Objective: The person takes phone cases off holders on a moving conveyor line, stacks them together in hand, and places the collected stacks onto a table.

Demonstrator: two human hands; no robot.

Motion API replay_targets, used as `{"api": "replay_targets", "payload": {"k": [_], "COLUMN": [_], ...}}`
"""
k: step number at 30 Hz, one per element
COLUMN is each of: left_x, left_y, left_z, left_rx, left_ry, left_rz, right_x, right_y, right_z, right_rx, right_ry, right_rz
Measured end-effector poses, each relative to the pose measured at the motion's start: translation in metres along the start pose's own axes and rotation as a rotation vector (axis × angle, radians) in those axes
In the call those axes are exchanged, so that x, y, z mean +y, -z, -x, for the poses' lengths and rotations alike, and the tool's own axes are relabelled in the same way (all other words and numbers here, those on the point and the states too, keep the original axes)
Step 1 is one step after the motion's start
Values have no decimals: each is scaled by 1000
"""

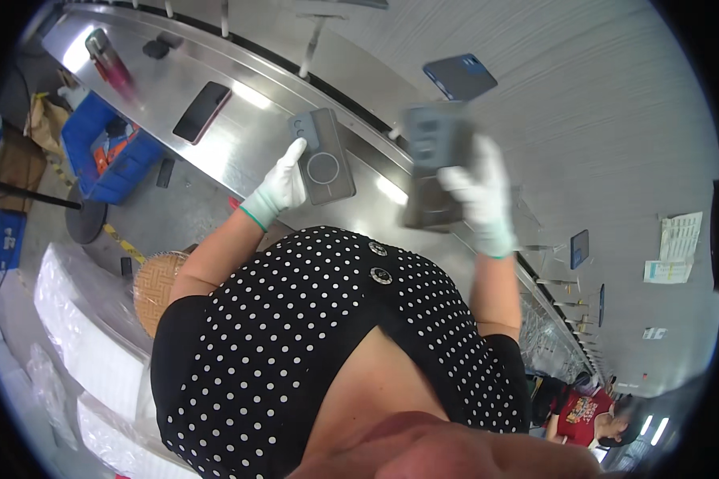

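Observation:
My left hand (284, 182), in a white glove with a green cuff, pinches the left edge of a grey phone case (337, 160). The case has a pale ring on its back and a camera block at the top. To the right, my right hand (487, 195), gloved in white too, grips a darker grey phone case (435, 195), raised and smeared by motion. Camera openings show at its upper end. Both cases are held over the steel bench, well apart from each other.
A dark phone (203, 112) lies on the steel bench (240, 60), near a pink bottle (108, 60). Beyond the bench edge, another phone case (460, 77) sits on a rack peg. Left are a blue bin (108, 180) and a woven stool (156, 291). A person (587, 415) is at far right.

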State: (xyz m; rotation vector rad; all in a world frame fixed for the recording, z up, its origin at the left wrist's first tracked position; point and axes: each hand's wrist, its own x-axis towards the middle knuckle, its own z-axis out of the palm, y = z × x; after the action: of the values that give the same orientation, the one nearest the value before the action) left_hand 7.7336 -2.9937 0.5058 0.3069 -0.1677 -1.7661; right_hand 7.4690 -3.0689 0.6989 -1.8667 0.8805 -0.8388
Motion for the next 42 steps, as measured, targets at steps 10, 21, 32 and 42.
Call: {"api": "replay_targets", "payload": {"k": [10, 21, 32, 42], "left_x": [4, 75, 86, 80], "left_y": [48, 162, 174, 160], "left_z": [1, 7, 3, 5], "left_rx": [157, 371, 231, 235], "left_ry": [24, 106, 225, 199], "left_rz": [-38, -21, -162, -105], "right_x": [76, 75, 0, -12], "right_y": [-127, 79, -76, -60], "right_z": [-47, -139, -110, -264], "right_rx": [-478, 136, 72, 58], "right_ry": [1, -353, -39, -306], "right_rz": [714, -367, -20, 223]}}
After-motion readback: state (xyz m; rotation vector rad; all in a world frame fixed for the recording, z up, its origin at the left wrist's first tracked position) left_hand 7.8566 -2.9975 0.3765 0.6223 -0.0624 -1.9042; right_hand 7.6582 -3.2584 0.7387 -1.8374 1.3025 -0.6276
